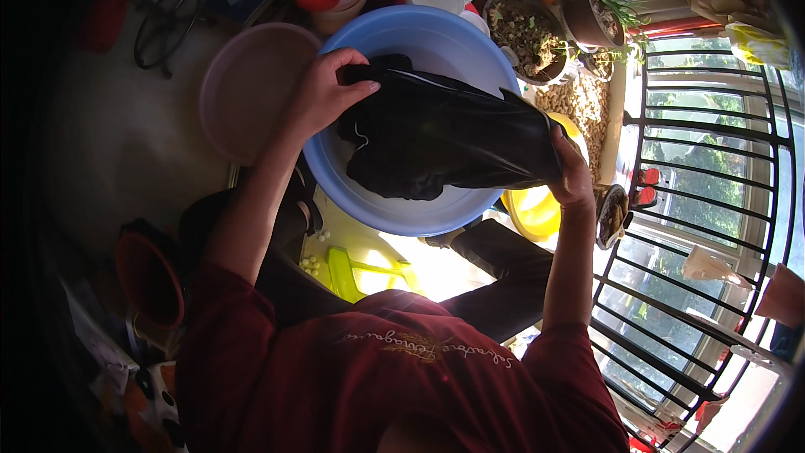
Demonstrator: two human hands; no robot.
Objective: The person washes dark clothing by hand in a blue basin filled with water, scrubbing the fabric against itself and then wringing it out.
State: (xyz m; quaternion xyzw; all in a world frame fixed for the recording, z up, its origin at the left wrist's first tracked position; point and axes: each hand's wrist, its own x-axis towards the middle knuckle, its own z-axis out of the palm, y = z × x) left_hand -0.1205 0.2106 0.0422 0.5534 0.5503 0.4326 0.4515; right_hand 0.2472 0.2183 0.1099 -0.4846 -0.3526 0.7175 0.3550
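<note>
Dark red shirt [369, 386] cloth is filling the bottom of the view, closest of all, and the lower edge is cutting it off. Far on the left, black shadow is covering the side, and a brown-red pot [149, 277] is standing in the gloom, its inside too dark to see. Next, a pink basin [251, 84] is sitting in shade, and the left forearm [264, 193] is hiding some of its edge. The left hand [340, 88] is pinching one end of a black cloth [453, 138], with some of its fingers out of sight. A bright green plastic thing [342, 275] is peeking out lower down; the shirt is covering part of it, so I cannot tell what it is. In the middle, the black cloth is stretching between the two hands above a big blue basin [453, 42], hiding much of the inside. It is looking so dark that I cannot tell what kind of clothing it is. The right hand [573, 172] is gripping the other end, its fingertips tucking away behind the cloth. A yellow basin [541, 218] is glowing there, partly hidden. Farthest right, a window [704, 147] is shining brightly.
</note>
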